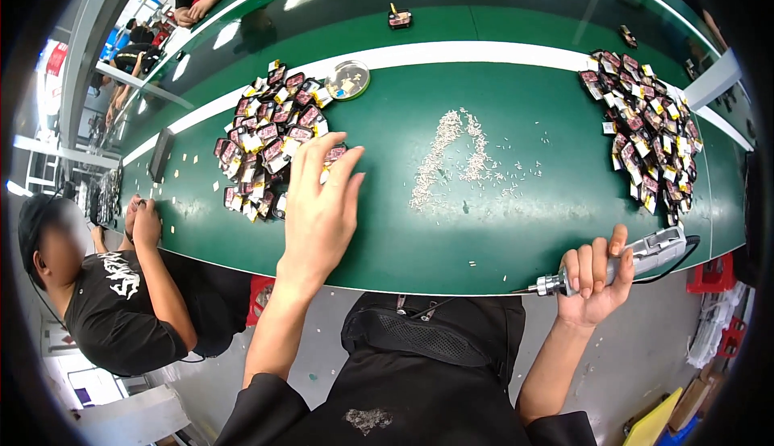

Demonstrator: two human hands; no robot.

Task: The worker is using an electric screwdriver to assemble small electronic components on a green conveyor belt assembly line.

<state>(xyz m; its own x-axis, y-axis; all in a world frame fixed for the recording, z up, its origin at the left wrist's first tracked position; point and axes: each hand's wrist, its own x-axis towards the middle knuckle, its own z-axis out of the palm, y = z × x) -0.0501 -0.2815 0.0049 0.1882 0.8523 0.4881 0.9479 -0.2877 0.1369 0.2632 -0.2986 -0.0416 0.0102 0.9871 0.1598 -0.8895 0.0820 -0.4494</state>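
My left hand (316,214) reaches over the right edge of a pile of small black devices with pink faces and yellow-and-white tabs (266,140). Its fingers are spread and curved. One such device (334,153) shows between the fingertips; whether they touch it I cannot tell. My right hand (595,278) is wrapped round a grey electric screwdriver (655,249) at the table's near edge, its bit pointing left and a black cable curling off its right end. Small pale screw-like pieces (442,156) lie scattered in the middle of the green table (387,236).
A second heap of the same devices (645,124) lies at the right. A round clear dish (348,79) stands behind the left pile. Single devices (399,18) sit beyond the white strip (484,53). A co-worker (121,293) sits at the left; others work across the far left.
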